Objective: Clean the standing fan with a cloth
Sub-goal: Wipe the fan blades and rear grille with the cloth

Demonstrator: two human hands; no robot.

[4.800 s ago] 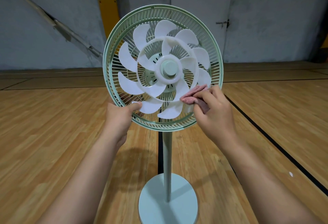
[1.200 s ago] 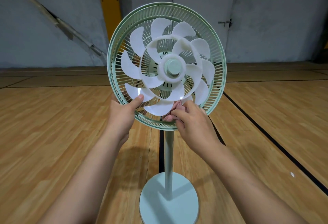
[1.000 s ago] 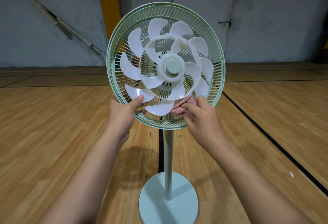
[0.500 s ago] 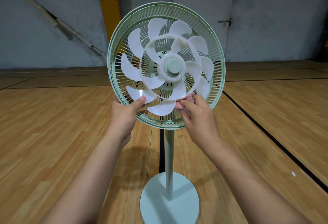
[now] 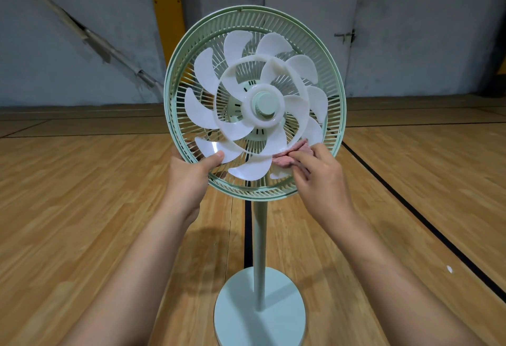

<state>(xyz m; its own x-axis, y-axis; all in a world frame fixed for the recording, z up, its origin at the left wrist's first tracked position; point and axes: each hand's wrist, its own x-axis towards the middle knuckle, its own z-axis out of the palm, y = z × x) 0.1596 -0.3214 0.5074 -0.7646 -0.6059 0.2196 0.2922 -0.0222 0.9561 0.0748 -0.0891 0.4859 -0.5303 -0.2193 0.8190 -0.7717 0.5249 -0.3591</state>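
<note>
Right hand (image 5: 320,178) pinches pink cloth (image 5: 290,155) against white blade; left hand (image 5: 191,178) grips green fan (image 5: 262,16) rim.

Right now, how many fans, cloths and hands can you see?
Fans: 1, the green-and-white fan on its stand
Cloths: 1, the pink cloth
Hands: 2, the left hand gripping the fan's rim, the right hand pinching the cloth against a blade
Total: 4
</note>
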